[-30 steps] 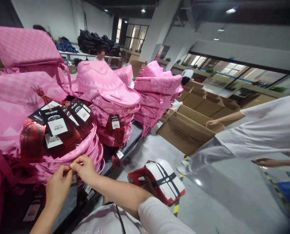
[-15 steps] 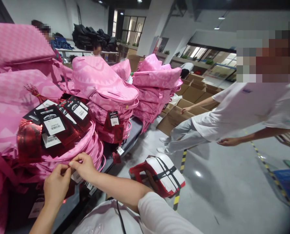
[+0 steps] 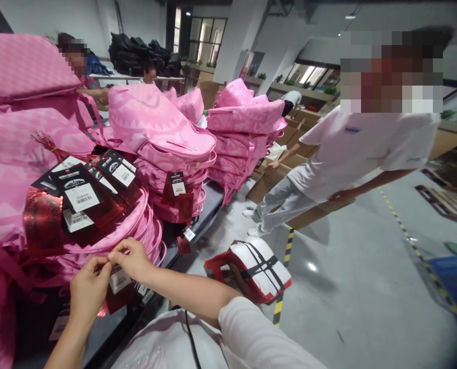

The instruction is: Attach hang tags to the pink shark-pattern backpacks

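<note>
My left hand (image 3: 88, 287) and my right hand (image 3: 130, 259) meet at the near edge of a stack of pink backpacks (image 3: 140, 225), thumb and finger pinched on each. What they pinch is too small to make out. Just beneath my fingers hangs a tag with a white barcode label (image 3: 119, 281). Black and red hang tags (image 3: 80, 192), their red strings bundled (image 3: 47, 143), lie on top of the stack.
More pink backpacks (image 3: 159, 118) are piled behind, with another pile (image 3: 244, 123) to their right. A strapped red and white stool (image 3: 259, 269) sits on the floor. A person in a white shirt (image 3: 355, 148) stands beside cardboard boxes (image 3: 269, 182).
The person in white has moved and stands more upright, with cardboard now by the lower hand. A person behind the backpacks shows more, one arm reaching. My hands stay nearly in place, pinched together.
</note>
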